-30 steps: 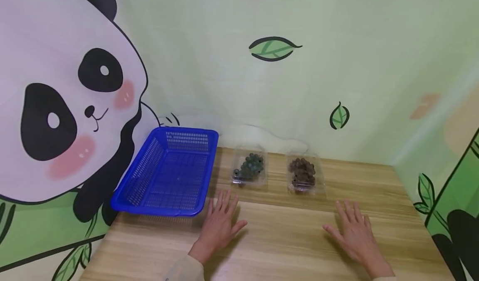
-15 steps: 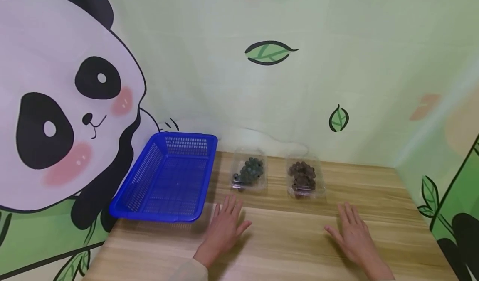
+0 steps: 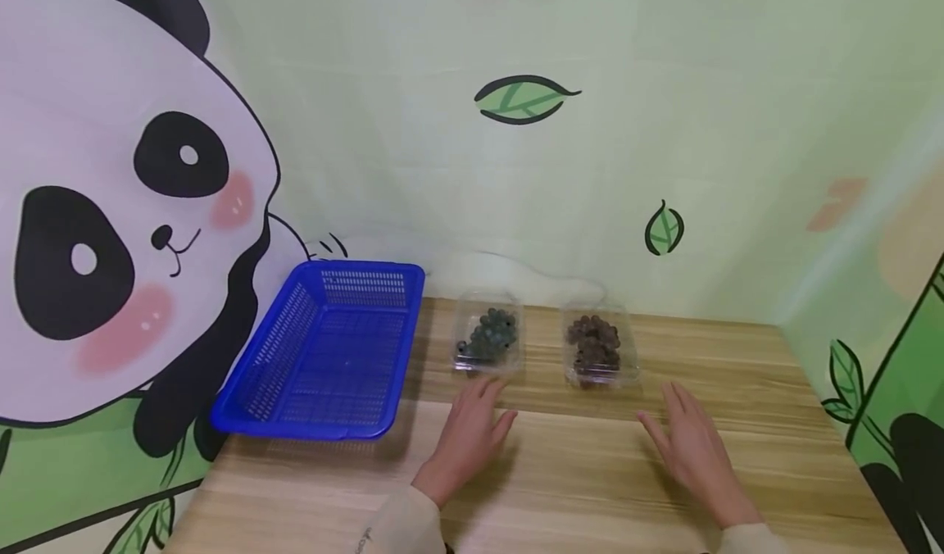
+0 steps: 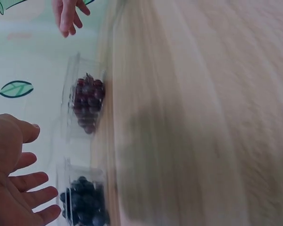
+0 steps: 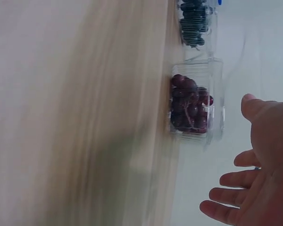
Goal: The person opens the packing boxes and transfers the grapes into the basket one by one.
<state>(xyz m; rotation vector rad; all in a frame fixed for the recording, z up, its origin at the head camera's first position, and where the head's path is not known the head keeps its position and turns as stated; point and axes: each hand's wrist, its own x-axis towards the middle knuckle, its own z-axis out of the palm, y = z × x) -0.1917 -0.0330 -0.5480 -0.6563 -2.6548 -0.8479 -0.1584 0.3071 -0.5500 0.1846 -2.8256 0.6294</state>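
Two clear plastic boxes of grapes stand side by side at the back of the table. Dark blue-black grapes (image 3: 492, 337) fill the left box (image 3: 463, 308); reddish-purple grapes (image 3: 594, 342) are in the right box (image 3: 627, 324). My left hand (image 3: 469, 431) hovers just in front of the left box, its fingers extended and holding nothing. Off to the right, in front of the red grapes' box, my right hand (image 3: 693, 451) is above the table, also with nothing in it. In the right wrist view the right hand's fingers (image 5: 226, 197) are spread loosely, apart from the box.
A blue plastic basket (image 3: 406, 357) with slotted sides stands left of the boxes, with no contents visible. The wooden table (image 3: 560, 480) meets a wall covering (image 3: 413, 169) printed with a panda and leaves.
My left hand has moved right and forward, towards the box of dark grapes. The right hand has turned slightly and shifted a little forward. The head view has tilted slightly.
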